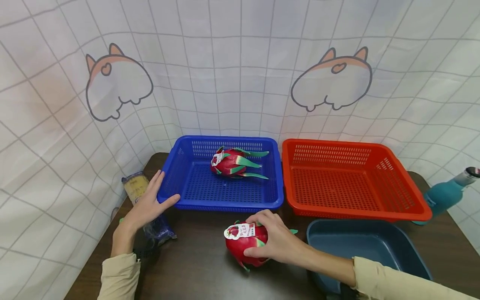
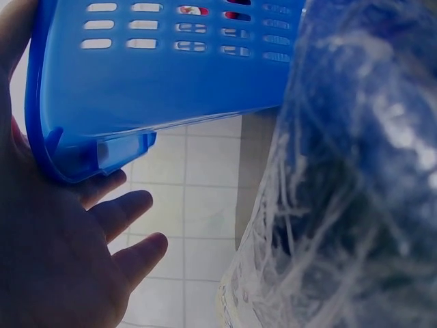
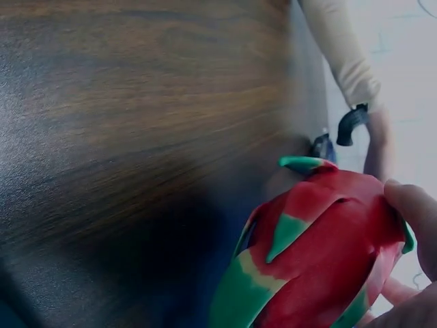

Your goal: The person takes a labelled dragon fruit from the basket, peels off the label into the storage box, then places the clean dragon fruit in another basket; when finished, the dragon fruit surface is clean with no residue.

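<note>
My right hand grips a red dragon fruit with green-tipped scales and a white label, over the dark table in front of the baskets. The right wrist view shows this dragon fruit from the side, thumb and fingers around one end. At the left end of the blue basket, my left hand touches the rim, its fingers extended and thumb spread. The left wrist view has the basket's corner against that hand. Inside the basket lies a second dragon fruit, leaves pointing right.
A red basket stands right of the blue one, with a dark blue tray before it. Far right is a blue bottle. Plastic-wrapped packages lie by my left forearm. A white gridded cloth hangs behind.
</note>
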Motion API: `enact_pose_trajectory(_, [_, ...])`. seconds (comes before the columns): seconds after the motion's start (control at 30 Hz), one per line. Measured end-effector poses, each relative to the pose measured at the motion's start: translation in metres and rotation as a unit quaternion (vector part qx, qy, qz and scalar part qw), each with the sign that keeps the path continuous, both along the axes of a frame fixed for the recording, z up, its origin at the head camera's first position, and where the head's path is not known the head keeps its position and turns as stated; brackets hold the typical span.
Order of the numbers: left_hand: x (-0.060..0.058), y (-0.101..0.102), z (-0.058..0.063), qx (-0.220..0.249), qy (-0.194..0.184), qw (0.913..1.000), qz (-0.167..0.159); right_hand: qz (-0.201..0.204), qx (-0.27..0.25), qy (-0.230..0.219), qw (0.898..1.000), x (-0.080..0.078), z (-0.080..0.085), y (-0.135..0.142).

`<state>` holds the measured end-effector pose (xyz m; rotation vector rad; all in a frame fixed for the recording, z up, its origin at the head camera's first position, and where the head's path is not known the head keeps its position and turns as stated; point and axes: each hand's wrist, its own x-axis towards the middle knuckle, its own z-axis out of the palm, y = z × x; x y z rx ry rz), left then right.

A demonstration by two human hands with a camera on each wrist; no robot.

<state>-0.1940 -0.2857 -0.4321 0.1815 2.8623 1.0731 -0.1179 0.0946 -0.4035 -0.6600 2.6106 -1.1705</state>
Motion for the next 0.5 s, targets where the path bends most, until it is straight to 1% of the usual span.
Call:
enact_pose_trajectory(0.23, [0.0, 0.001, 0.001, 0.003, -0.001, 1.0, -0.004, -0.019, 0.012, 0.001, 1.0, -0.005, -0.01, -0.002])
enact_pose_trajectory(0.4, [0.001, 0.001, 0.001, -0.001, -0.001, 1.0, 0.0, -0.025, 0.028, 0.003, 0.999, -0.004, -0.015, -0.004])
enact_pose_trajectory(0.47, [0.002, 0.001, 0.002, -0.009, 0.01, 0.9999, 0.002, -0.029, 0.036, 0.006, 0.999, -0.001, -0.016, -0.005])
enact_pose_trajectory(0.5, [0.002, 0.002, 0.004, -0.014, 0.024, 0.9996, 0.002, -0.03, 0.044, 0.01, 0.999, 0.0, -0.016, -0.005])
